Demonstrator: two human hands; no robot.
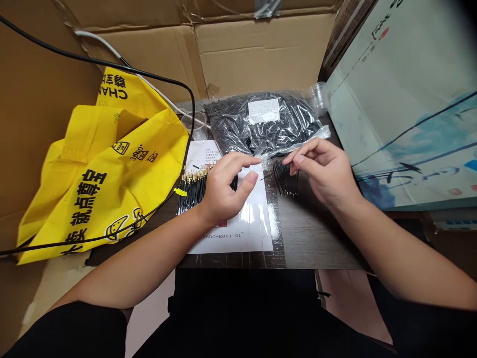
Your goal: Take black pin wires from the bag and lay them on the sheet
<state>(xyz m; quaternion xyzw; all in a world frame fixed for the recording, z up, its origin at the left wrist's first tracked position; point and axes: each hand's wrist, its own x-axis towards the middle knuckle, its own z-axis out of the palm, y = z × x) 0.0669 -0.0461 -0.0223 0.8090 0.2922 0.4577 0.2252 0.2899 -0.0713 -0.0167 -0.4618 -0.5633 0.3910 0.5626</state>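
My right hand (326,171) pinches a thin black wire piece (269,175) between thumb and fingertips, its free end pointing left. Beneath those fingers a small bundle of black wire pieces (286,181) lies on the dark table. My left hand (231,186) hovers above the printed sheet, thumb and index finger apart, with nothing seen between them. Just left of it is a larger row of black wires with gold-coloured tips (192,186), marked by a yellow tag (181,192); my left hand hides part of this row.
Behind the hands lies a clear plastic bag of black parts (231,124). A yellow bag (149,149) and black cable (149,74) are at left, clear cups (196,124) at the back. The printed sheet (253,233) lies on the table (316,243). A pale printed box (402,124) stands right.
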